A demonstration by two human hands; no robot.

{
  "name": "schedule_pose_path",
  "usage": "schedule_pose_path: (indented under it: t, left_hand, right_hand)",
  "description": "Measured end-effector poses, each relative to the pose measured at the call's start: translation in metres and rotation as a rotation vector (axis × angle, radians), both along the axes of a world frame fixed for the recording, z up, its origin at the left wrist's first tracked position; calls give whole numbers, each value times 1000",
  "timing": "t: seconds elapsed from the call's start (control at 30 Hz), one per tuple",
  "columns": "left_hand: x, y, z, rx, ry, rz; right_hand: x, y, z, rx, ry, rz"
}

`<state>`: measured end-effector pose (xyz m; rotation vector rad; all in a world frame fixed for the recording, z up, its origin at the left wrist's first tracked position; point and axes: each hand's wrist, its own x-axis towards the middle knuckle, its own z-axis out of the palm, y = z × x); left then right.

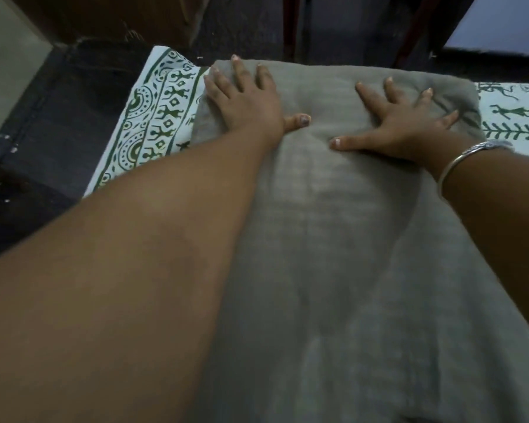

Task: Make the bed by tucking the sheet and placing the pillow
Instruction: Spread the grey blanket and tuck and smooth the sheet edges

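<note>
left hand [248, 99] | right hand [400, 123] | fingers splayed flat, grasping nothing | pillow [333, 209] beneath

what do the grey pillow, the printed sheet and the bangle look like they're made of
Pillow: soft woven cloth cover, matte, with a faint weave and gentle creases. Sheet: thin cotton-like fabric, matte white with green block-style print; exact fibre unclear. Bangle: metal, probably silver-toned, with a bright shine along its edge.
</note>
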<state>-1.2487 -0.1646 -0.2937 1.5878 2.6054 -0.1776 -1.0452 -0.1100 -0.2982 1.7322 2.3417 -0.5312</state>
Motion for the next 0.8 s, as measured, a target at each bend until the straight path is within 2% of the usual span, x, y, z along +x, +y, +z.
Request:
schedule_pose_path:
  t: [0.1,0.2,0.27,0.33,0.37,0.5,0.53,0.6,0.67,0.7,0.8]
  left_hand:
    - [18,-17,4,129,49,-84]
    - [47,-68,-1,308,-27,-241]
    - [71,-122,-12,267,-114,-402]
    - [72,-169,-25,135,-93,-445]
    - [62,-185,-29,87,-67,-408]
    - [40,-217,-27,66,-15,-148]
    - [54,-226,-24,83,-44,-194]
    - [93,-251,-22,83,-151,-432]
    - [116,-274,-24,37,-144,-595]
    - [118,-279,-25,7,-115,-575]
    - [113,-289,-20,-29,-78,-334]
  right_hand:
    - [19,7,8,28,-34,18]
    - [10,-28,6,324,-78,-119]
    - [1,-78,-5,427,-31,22]
    - [8,-139,-20,355,-10,173]
    - [20,-164,-25,323,-27,182]
    - [71,-211,-23,285,-83,-139]
    - [72,-223,-21,277,-82,-156]
    - [71,-255,-19,269,-64,-27]
    - [79,-284,-19,273,-50,34]
    - [88,-293,-19,276,-49,-8]
    - [109,-308,-16,272,-48,-189]
